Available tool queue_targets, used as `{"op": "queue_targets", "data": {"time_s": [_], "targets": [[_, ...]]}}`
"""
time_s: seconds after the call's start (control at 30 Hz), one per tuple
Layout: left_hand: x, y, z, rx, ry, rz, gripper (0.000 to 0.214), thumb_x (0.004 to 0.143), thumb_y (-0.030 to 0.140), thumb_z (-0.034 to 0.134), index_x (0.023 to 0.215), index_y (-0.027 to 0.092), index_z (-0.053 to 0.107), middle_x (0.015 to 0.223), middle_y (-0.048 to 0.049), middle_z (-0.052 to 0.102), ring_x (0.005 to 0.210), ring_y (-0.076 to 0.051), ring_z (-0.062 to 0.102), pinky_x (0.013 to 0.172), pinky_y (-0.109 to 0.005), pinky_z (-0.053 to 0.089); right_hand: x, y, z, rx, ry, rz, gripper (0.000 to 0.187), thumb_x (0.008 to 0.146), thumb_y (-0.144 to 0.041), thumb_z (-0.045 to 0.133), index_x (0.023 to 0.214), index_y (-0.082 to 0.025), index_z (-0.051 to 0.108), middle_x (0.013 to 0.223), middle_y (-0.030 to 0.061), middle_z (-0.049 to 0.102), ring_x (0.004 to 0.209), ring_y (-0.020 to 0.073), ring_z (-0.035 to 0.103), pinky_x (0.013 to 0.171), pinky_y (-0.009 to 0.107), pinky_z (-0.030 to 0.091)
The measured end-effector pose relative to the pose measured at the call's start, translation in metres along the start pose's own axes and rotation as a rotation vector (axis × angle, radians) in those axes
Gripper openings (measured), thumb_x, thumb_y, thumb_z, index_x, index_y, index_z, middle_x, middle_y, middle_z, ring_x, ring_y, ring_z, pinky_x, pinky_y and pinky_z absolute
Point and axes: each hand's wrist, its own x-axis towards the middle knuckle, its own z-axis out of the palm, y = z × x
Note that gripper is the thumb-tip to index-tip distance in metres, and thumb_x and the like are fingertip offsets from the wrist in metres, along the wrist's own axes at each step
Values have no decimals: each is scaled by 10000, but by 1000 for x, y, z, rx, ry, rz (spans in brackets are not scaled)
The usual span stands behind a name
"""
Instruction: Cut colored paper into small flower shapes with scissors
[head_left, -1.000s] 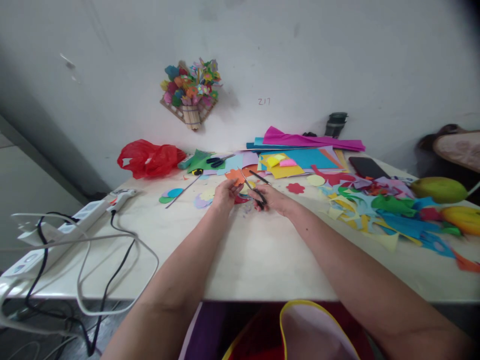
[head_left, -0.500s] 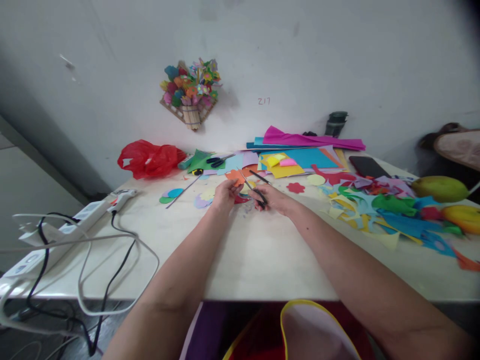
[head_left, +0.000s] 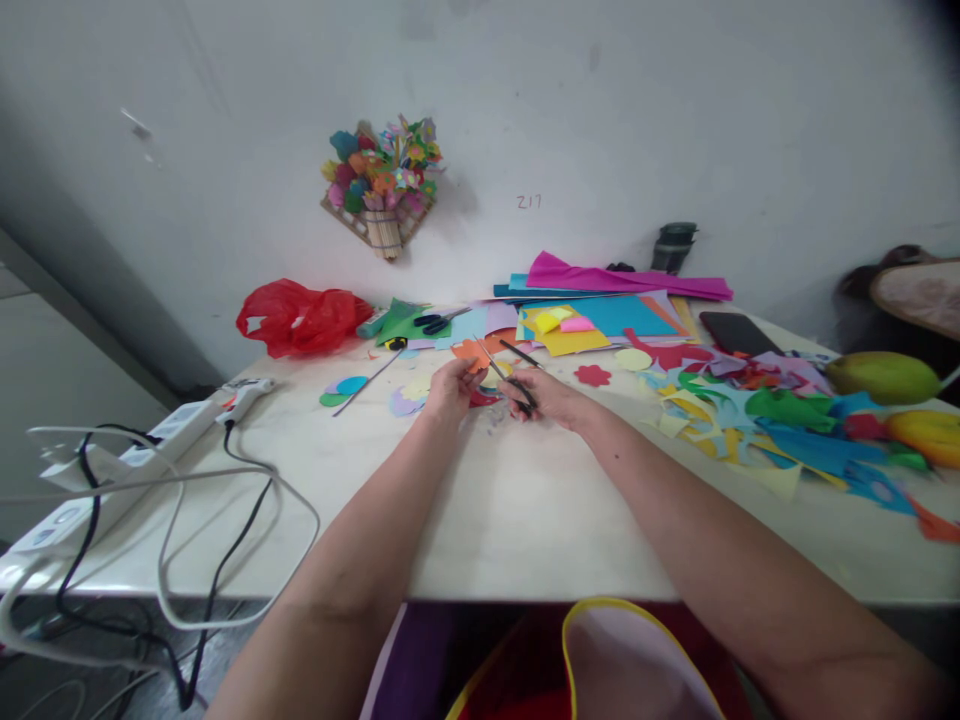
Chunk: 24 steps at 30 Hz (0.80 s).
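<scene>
Between the fingers of my left hand [head_left: 451,388] is an orange paper flower [head_left: 470,353]. My right hand [head_left: 546,396] is closed around the black handles of a pair of scissors [head_left: 519,392], whose blades point up and left toward the flower's right edge. Whether the blades touch the paper I cannot tell. Just beyond my right hand lies a dark pen-like stick [head_left: 520,353]. A red paper flower [head_left: 592,375] and a pale yellow paper disc [head_left: 632,359] lie to the right of that hand. Paper discs in blue [head_left: 351,386] and other colours lie left of my left hand.
Colourful paper scraps [head_left: 795,410] cover the table's right side, beside a phone [head_left: 739,333] and a mango-like fruit [head_left: 883,377]. Paper sheets [head_left: 600,312], a second pair of scissors [head_left: 435,322] and a red plastic bag [head_left: 300,318] lie toward the wall. A power strip [head_left: 135,460] with cables occupies the left.
Almost nothing differs. Both hands, the orange flower and the scissors keep their places, and the whole view has shifted very slightly.
</scene>
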Motion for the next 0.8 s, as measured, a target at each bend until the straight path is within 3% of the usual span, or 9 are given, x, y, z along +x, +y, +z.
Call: {"op": "queue_targets", "data": {"time_s": [0.27, 0.8], "targets": [[-5, 2, 4, -11, 12, -6, 143, 698, 17, 575, 759, 142, 609, 665, -24, 667, 638, -138, 672, 697, -246, 570, 3, 3, -2, 27, -12, 4, 182, 807, -326, 612, 757, -180, 515, 503, -46, 548, 398, 63, 503, 353, 158, 251], [-4, 3, 3, -8, 19, -11, 163, 706, 4, 575, 785, 140, 620, 708, -30, 684, 680, -144, 682, 721, -258, 573, 1, 0, -2, 33, -11, 6, 176, 850, -299, 589, 750, -172, 519, 495, -42, 528, 385, 62, 474, 350, 173, 264]]}}
